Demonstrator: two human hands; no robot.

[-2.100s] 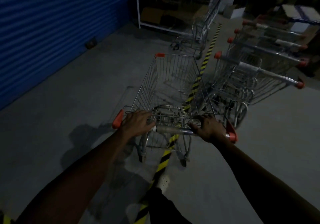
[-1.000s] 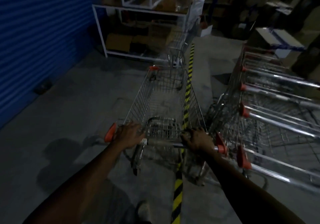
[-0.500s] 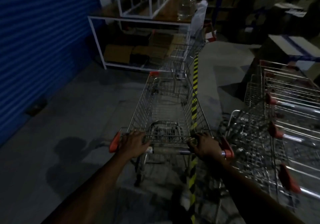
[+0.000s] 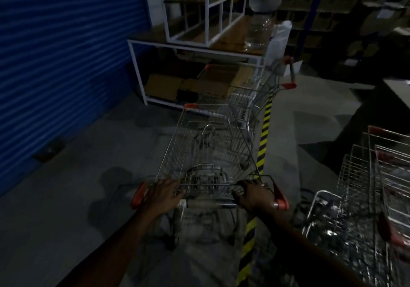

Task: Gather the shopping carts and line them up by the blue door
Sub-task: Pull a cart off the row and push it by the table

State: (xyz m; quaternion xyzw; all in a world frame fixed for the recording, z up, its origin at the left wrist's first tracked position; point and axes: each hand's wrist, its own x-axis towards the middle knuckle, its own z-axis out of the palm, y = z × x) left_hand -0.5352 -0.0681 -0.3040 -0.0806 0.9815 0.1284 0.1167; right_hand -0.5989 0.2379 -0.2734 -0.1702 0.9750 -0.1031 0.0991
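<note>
A wire shopping cart [image 4: 206,153] with orange handle ends stands right in front of me. My left hand [image 4: 165,194] grips the left part of its handle bar, and my right hand [image 4: 254,196] grips the right part. The cart's front end meets the rear of a second cart [image 4: 255,91] that stands ahead by the shelving. The blue roller door [image 4: 62,64] fills the left side. A row of nested carts [image 4: 377,186] stands at the right edge.
A white-framed shelf unit [image 4: 199,49] with cardboard boxes below and a clear water jug on top stands ahead. A yellow-black floor stripe [image 4: 261,149] runs along the cart's right side. A small dark object [image 4: 48,151] lies at the door's foot. Open concrete floor lies to the left.
The cart I hold has rolled forward along the stripe toward the shelf and now reaches the cart ahead. The nested carts have slid back along my right. Both hands keep their grip.
</note>
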